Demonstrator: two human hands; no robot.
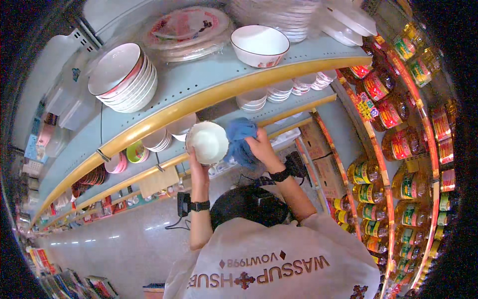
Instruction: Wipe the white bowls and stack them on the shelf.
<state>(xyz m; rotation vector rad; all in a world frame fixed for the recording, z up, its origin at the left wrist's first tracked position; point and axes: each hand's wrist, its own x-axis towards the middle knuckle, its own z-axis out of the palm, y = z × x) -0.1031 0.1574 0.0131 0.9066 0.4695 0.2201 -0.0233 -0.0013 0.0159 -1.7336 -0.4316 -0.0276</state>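
My left hand (198,162) grips a white bowl (207,143) by its lower left edge, its inside facing the camera. Close by on the right, my right hand (260,144) holds a bunched blue cloth (242,140) beside the bowl's rim. Above them, a white bowl with a dark rim and red decoration (260,46) stands on the top shelf (209,80). A stack of white bowls (125,80) stands farther left on that shelf, and plates in clear plastic wrap (190,30) lie between the two.
Lower shelves hold bowl stacks (252,100), a green bowl (137,151) and pink bowls (116,162). The top shelf's yellow edge (168,106) runs just above my hands. Racks of bottled oil (388,112) rise at the right. Tiled floor (123,250) shows at lower left.
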